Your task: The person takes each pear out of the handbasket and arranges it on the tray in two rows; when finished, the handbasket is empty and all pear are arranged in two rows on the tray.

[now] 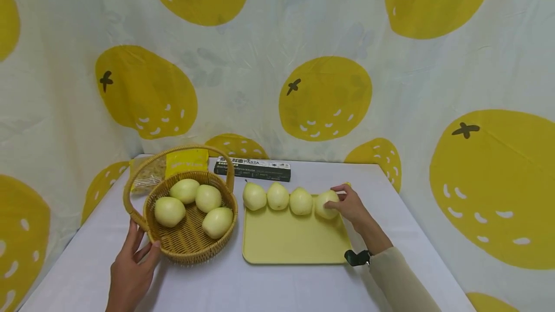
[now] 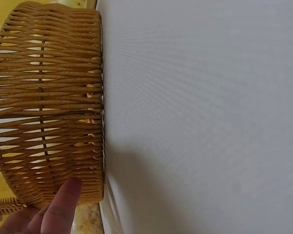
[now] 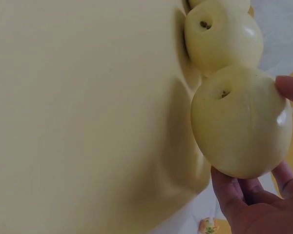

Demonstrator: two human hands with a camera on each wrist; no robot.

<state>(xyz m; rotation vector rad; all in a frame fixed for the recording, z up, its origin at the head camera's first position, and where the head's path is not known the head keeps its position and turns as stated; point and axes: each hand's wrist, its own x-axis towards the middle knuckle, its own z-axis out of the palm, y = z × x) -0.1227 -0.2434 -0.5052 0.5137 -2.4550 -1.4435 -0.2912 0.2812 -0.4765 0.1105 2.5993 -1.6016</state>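
Observation:
At the far right corner of a pale yellow tray [image 1: 299, 244], my right hand [image 1: 352, 204] grips a pale yellow-green pear [image 1: 327, 204] between thumb and fingers. In the right wrist view the held pear [image 3: 241, 124] is touching or very near its neighbour [image 3: 224, 36]. Three more pears stand in a row along the tray's far edge, among them the leftmost pear [image 1: 254, 197]. My left hand [image 1: 132, 266] holds the near left side of a wicker basket [image 1: 191, 254], close to the foot of its handle. Several pears, such as this one [image 1: 170, 212], lie inside the basket.
Behind the basket lie a yellow packet [image 1: 186, 160] and a clear bag [image 1: 148, 173] of something brownish. A dark pasta box [image 1: 253, 169] lies behind the tray. A white cloth [image 1: 208, 288] covers the table, and a fruit-print curtain [image 1: 260, 61] hangs around it.

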